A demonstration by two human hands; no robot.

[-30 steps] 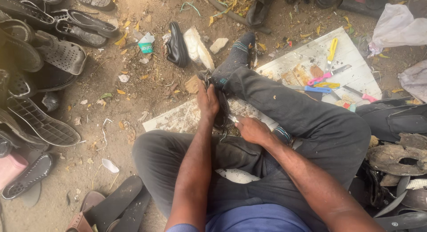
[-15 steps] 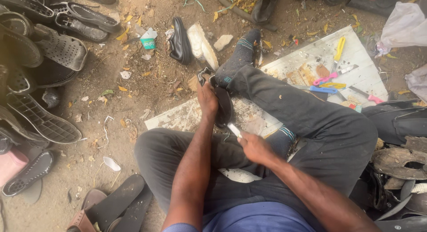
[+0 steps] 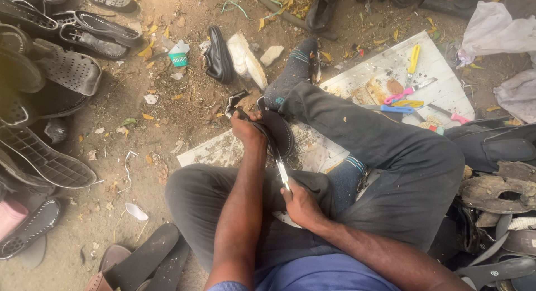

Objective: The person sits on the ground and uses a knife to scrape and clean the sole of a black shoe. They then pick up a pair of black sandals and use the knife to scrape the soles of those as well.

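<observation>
Black shoe (image 3: 277,130) sits on the knee beside a white board (image 3: 391,73), clamped at its toe by the left hand (image 3: 245,129). Right hand (image 3: 298,204) grips a knife (image 3: 282,171), blade touching the sole.

A seated cobbler in a blue short-sleeved shirt (image 3: 329,277), dark grey trousers (image 3: 391,157) and dark grey socks (image 3: 293,70) banded with teal stripes; both forearms bare, left hand (image 3: 248,129) and right hand (image 3: 301,204) ungloved.
</observation>
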